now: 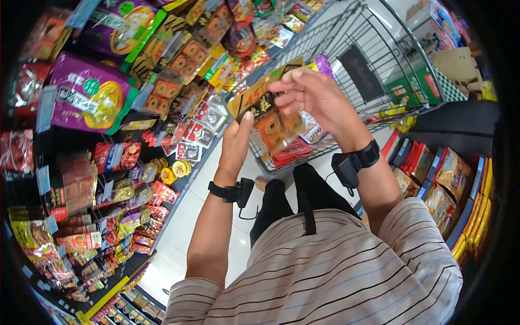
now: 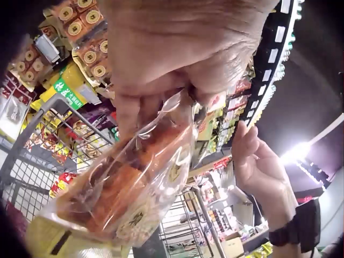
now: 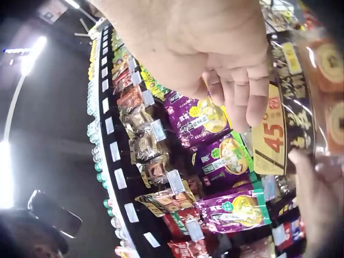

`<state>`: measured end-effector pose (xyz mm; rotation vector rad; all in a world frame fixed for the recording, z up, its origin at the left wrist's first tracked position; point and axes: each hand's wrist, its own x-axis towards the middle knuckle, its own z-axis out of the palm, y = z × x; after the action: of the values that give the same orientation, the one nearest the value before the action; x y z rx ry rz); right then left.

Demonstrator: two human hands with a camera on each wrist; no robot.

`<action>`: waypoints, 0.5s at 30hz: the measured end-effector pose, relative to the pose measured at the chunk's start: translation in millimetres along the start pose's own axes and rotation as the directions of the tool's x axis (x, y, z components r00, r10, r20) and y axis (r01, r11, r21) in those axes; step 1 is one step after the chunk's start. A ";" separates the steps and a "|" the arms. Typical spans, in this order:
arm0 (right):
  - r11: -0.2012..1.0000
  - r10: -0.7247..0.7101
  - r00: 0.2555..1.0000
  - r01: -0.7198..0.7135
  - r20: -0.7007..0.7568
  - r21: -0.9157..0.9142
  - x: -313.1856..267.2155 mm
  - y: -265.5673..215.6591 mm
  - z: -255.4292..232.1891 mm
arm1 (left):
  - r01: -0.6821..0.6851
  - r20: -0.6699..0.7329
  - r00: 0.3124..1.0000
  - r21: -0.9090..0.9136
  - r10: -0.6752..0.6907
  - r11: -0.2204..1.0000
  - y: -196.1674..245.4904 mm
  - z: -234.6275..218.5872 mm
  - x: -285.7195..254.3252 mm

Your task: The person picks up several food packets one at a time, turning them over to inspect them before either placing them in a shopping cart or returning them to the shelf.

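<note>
In the head view the person holds a clear plastic snack packet with a yellow and black label (image 1: 269, 111) up over the grey wire shopping trolley (image 1: 379, 65), the left hand (image 1: 235, 146) pinching its lower edge with the thumb up and the right hand (image 1: 319, 100) curled over its top; the step in hand looks like checking the packet, and next would come lowering it into the trolley. The left wrist view shows fingers (image 2: 129, 115) clamped on the packet's top seam. In the right wrist view bent fingertips (image 3: 258, 110) lie against the label.
</note>
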<state>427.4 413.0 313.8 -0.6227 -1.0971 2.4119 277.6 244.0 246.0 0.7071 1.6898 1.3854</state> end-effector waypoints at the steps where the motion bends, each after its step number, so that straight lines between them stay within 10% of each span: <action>1: 0.998 -0.010 1.000 0.010 -0.001 -0.059 -0.8 -1.5 -0.7 | 0.002 -0.025 1.000 -0.078 -0.004 0.997 -3.3 -3.7 -3.8; 9: 0.930 -0.166 0.942 0.051 -0.292 -0.365 -26.7 12.3 -30.5 | 0.098 0.005 0.994 -0.421 -0.106 0.902 -7.9 -36.2 -34.6; 15: 0.934 0.162 0.975 -0.202 -0.156 -0.295 -35.9 60.9 -28.7 | 0.054 -0.025 0.996 -0.614 -0.088 0.787 -2.2 -53.8 -43.4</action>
<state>461.3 373.9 257.7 -1.0100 -1.4315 2.3261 253.6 180.2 257.5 0.2268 1.1628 1.7779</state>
